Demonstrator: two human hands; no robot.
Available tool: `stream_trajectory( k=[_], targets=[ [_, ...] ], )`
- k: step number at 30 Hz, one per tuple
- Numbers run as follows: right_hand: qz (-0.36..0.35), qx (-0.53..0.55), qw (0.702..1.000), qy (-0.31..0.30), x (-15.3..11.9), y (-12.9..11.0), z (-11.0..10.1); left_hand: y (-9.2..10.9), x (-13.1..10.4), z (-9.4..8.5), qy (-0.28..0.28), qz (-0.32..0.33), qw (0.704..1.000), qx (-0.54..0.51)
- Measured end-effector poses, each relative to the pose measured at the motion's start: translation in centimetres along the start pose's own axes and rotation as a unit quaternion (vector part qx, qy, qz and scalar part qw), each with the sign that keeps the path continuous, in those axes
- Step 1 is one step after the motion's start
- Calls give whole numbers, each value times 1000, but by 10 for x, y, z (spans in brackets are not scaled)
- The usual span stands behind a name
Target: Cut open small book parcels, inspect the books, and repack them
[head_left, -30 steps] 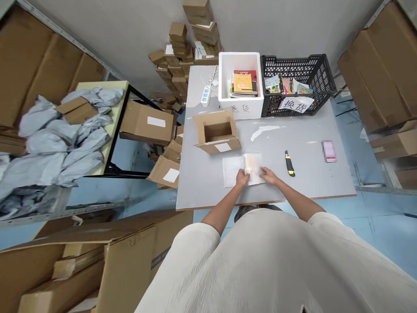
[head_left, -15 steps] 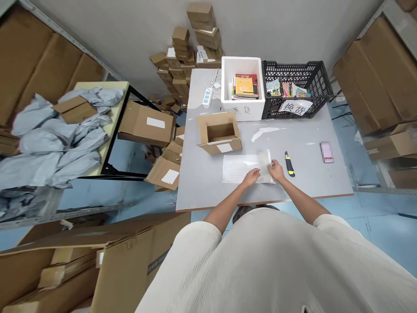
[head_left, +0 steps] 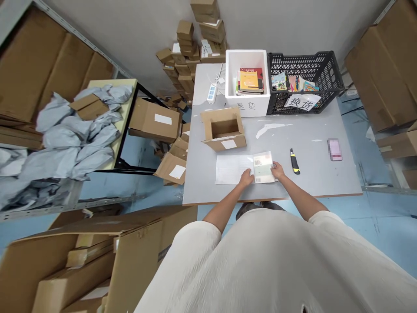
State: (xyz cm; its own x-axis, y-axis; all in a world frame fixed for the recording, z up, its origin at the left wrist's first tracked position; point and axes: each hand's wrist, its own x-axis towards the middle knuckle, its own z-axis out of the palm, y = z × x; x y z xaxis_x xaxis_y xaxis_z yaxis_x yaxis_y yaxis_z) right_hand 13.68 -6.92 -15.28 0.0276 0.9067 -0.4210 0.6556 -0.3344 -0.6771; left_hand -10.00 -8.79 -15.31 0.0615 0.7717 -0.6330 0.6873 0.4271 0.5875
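Pinching a booklet point(head_left: 263, 167) near the tabletop's front edge point(head_left: 325, 195), right hand point(head_left: 277, 171) had room rightward; couldn't tell if left hand point(head_left: 246, 178) gripped.

A grey wall point(head_left: 137, 39) stands beyond blue floor point(head_left: 384, 230).

Soft, even, bright indoor light covers the worktop point(head_left: 312, 178); the box point(head_left: 224, 129) is shadowed inside. Wide-angle distortion stretches the edges, far-left cartons point(head_left: 32, 56) look slightly blurred, and a pink object point(head_left: 335, 149) is pixelated.
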Motion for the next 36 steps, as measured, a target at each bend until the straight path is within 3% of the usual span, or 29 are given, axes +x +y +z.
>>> stream_trajectory(
  k=[3, 5, 8, 14, 17, 20, 23, 26, 28, 31, 36],
  targets=[
    [40, 70, 997, -14, 3, -7, 16, -5, 0, -1, 1, -26, 998, -57],
    [41, 49, 998, 3, 4, -9, 20, -6, 1, -2, 7, -48, 994, -95],
    [57, 12, 998, 20, 1, -7, 18, -4, 2, -3, 20, -72, 989, -127],
    [62, 51, 996, -40, -7, -3, 12, 9, 2, -1, 34, -98, 981, -166],
    [64, 89, 993, -44, -10, -5, 5, 17, -1, 3, 45, -88, 981, -168],
    [63, 139, 985, -76, -13, -10, -8, 28, -5, 5, 42, -15, 985, -167],
    [56, 196, 975, -85, -15, -15, -27, 41, -9, 6, -25, 114, 982, -146],
    [31, 214, 976, -37, -11, -13, -47, 51, -10, 8, -92, 188, 971, -113],
    [19, 188, 982, 3, -7, -6, -60, 52, -9, 8, -91, 184, 975, -83],
    [29, 114, 991, 59, -7, 14, -74, 45, -9, 7, -62, 127, 990, 4],
    [44, 19, 997, 63, -18, 41, -73, 19, -16, 3, -62, 58, 987, 135]
  ],
)
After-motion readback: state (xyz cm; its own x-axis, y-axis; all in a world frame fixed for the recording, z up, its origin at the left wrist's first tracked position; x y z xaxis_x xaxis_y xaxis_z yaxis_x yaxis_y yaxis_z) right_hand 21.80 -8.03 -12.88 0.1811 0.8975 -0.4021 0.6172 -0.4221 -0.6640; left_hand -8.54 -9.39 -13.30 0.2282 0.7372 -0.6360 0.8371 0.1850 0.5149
